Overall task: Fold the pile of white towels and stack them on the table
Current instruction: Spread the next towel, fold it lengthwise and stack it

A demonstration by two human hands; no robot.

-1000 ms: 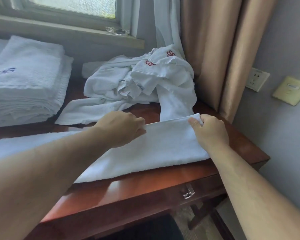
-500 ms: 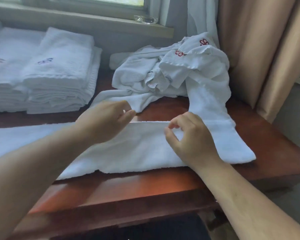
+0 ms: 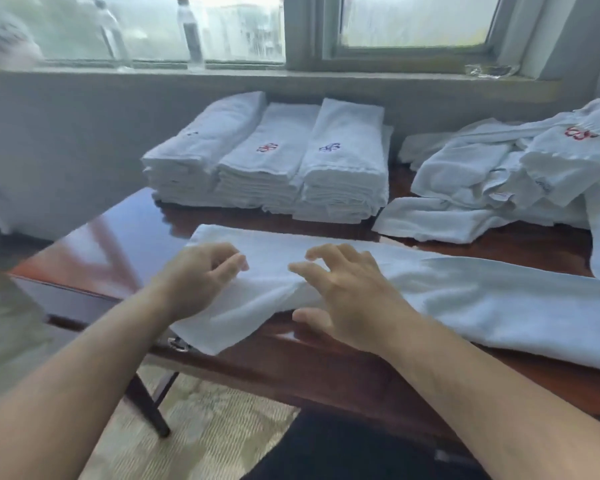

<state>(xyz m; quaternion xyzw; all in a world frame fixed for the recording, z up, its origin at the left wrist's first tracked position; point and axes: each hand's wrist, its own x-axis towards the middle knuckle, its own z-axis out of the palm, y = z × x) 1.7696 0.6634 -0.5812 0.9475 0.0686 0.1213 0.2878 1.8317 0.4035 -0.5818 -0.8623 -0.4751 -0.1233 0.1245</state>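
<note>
In the head view, a long white towel (image 3: 447,289), folded into a strip, lies along the near edge of the wooden surface (image 3: 118,244), its left end drooping slightly over the front, likely laid flat for the next fold. The left hand (image 3: 201,275) sits on that end with fingers loosely curled, pinching nothing. The right hand (image 3: 343,289), just right of it, is spread over the cloth, apparently smoothing it. Behind the towel stand the folded stacks (image 3: 271,161); right of them is the unfolded pile (image 3: 506,174).
</note>
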